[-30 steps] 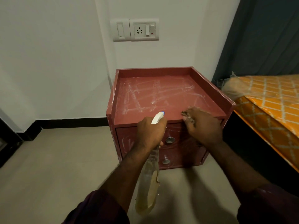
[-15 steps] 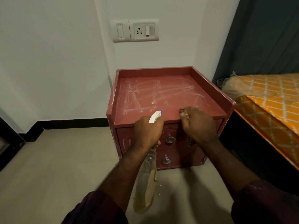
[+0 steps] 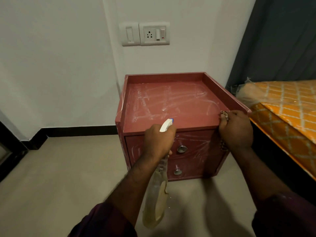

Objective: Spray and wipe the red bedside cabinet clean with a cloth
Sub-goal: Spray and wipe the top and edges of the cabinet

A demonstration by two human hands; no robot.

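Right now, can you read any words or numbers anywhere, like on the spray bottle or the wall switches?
No text can be read anywhere in the picture.
Spray bottle: its label shows no print that I can make out.
Socket and switch plate: only a small red mark, no letters.
Red cabinet: white smears, not writing.
Bedcover: a diamond pattern, no words.

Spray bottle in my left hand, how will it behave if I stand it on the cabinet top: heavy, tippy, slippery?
The spray bottle looks tall and slim, so it could tip easily. Yellowish liquid seems to fill only its lower part, so probably fairly light. Its clear plastic may be slick if wet.
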